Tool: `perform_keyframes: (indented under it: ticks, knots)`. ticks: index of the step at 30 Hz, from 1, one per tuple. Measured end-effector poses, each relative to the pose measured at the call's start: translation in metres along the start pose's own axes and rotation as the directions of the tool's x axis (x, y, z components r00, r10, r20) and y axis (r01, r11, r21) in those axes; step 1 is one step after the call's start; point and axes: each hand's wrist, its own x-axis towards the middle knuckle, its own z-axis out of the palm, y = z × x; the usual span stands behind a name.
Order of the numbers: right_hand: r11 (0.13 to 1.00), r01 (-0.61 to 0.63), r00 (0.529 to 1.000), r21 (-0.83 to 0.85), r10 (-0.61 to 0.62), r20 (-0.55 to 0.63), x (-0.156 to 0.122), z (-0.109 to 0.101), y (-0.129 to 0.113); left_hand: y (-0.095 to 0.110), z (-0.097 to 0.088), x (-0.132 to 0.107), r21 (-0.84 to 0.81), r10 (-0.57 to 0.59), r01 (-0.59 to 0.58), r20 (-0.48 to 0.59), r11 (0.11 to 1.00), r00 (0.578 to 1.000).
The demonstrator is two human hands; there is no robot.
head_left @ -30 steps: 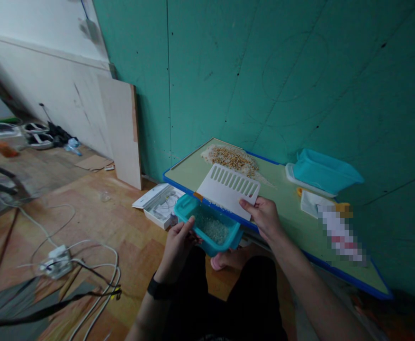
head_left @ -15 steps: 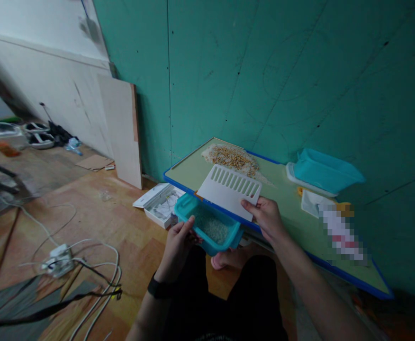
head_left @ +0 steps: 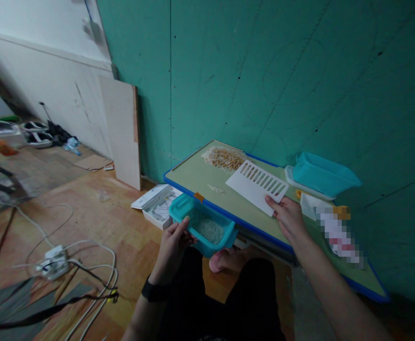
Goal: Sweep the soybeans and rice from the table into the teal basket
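My left hand (head_left: pixel 173 244) grips the near rim of a teal plastic box (head_left: pixel 203 228) holding white grains, held just below the table's blue front edge. My right hand (head_left: pixel 288 217) pinches a corner of a white slotted card (head_left: pixel 257 186), which lies flat over the green tabletop (head_left: pixel 193 173). A pile of yellow beans mixed with white grains (head_left: pixel 224 158) sits at the table's far left. A small smear of white grains (head_left: pixel 216 189) lies near the front edge.
A teal lidded container (head_left: pixel 324 173) on a white tray stands at the back right, with a white packet (head_left: pixel 312 203) in front of it. An open white box (head_left: pixel 157 204) lies on the wooden floor, with cables and a power strip (head_left: pixel 54 264) at left.
My right hand has carried the slotted card to the right, away from over the teal box, uncovering the bean pile and a small smear of grains. The left hand and box stayed put.
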Motion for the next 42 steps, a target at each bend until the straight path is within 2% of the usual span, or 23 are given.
perform_keyframes:
  ticks: [3,7,11,14,18,22,27,36,42]
  knots:
    - [1.000,-0.016,0.999,0.004,0.016,0.045,0.008,0.009,0.002,0.005,-0.001,0.001,0.024,0.011,-0.010,-0.026,1.000,1.000]
    - [0.998,-0.064,0.992,-0.012,0.065,0.105,0.015,0.033,-0.001,0.009,-0.002,0.001,0.032,0.016,-0.015,-0.050,0.999,0.999]
    - [0.996,-0.081,0.987,-0.026,0.084,0.135,0.014,0.054,-0.001,0.008,-0.003,0.000,0.023,0.014,-0.013,-0.045,1.000,0.999]
    - [0.994,-0.102,0.980,-0.043,0.108,0.166,0.010,0.062,-0.001,0.006,-0.003,0.000,0.031,0.020,-0.018,-0.049,0.999,0.999]
    - [0.991,-0.133,0.968,-0.024,0.135,0.212,0.005,0.066,-0.002,0.005,-0.004,0.000,0.030,0.019,-0.018,-0.035,0.999,0.999]
    - [0.988,-0.148,0.971,0.033,0.139,0.195,0.008,0.069,-0.004,0.003,-0.006,0.000,0.024,0.051,-0.051,-0.004,0.998,0.999]
    - [0.986,-0.167,0.964,-0.010,0.166,0.206,0.007,0.074,-0.006,0.001,-0.006,0.000,0.017,0.048,-0.048,-0.001,0.999,0.999]
    - [0.969,-0.242,0.943,-0.043,0.245,0.227,-0.019,0.075,-0.016,0.007,-0.001,-0.002,-0.001,0.008,-0.008,-0.034,1.000,0.999]
    - [0.970,-0.243,0.946,-0.013,0.240,0.218,-0.030,0.075,-0.015,0.005,-0.002,0.000,-0.012,0.007,-0.008,-0.009,1.000,1.000]
